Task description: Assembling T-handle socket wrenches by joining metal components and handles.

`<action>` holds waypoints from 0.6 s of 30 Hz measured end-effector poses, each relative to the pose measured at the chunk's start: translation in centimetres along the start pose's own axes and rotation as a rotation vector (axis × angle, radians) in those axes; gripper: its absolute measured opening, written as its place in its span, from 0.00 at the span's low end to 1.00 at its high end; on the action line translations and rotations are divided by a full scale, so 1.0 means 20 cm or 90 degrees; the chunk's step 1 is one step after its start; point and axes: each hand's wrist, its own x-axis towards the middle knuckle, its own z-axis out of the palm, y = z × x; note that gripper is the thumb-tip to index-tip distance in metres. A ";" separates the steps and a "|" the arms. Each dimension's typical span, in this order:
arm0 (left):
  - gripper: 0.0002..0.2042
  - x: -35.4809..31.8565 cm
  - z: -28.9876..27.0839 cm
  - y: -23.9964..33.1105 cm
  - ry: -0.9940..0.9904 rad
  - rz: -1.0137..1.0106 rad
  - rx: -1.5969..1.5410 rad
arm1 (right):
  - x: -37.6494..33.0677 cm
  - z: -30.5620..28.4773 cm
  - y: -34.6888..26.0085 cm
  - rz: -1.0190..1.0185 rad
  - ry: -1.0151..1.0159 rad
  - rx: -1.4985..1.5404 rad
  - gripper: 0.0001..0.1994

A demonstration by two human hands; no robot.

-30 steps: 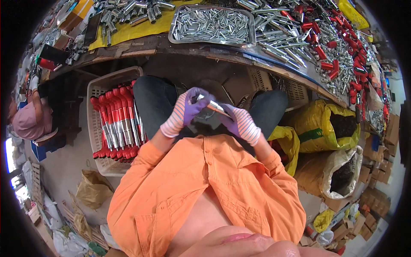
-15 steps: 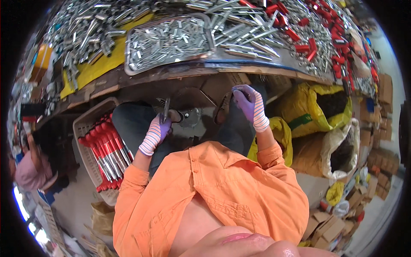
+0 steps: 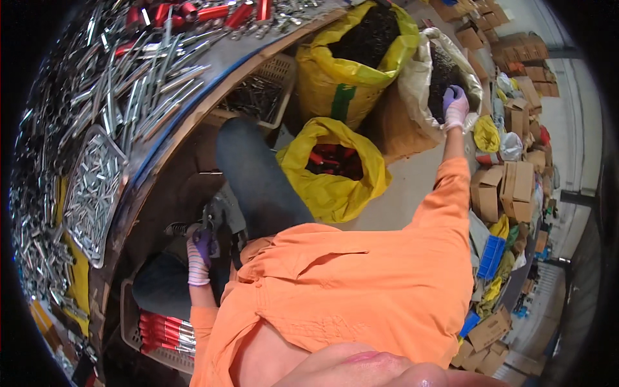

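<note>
Wood edges the big counter (image 3: 232,48). Past its edge stand a yellow sack (image 3: 322,74) and, beside it, a white sack (image 3: 419,87). The right hand (image 3: 456,108) is in the white sack's mouth; the left hand (image 3: 201,249) is curled near the counter's edge. I cannot tell what either grip holds. Small dark bits (image 3: 442,68) lie inside the white sack.

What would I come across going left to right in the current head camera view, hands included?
Metal tray of small silver pieces → left gloved hand → smaller yellow sack with red parts inside → right gloved hand at the mouth of a white-rimmed sack → blue plastic basket.
</note>
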 end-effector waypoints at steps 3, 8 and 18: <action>0.06 0.10 0.02 -0.01 -0.014 0.195 0.138 | 0.31 0.00 0.32 0.076 -0.241 -0.204 0.22; 0.03 0.18 -0.15 0.02 0.046 0.668 0.826 | 0.49 0.68 0.51 0.008 -0.417 -0.343 0.28; 0.18 0.23 -0.17 -0.09 -0.095 -0.112 0.682 | 0.89 1.79 1.03 0.292 -0.647 -0.169 0.37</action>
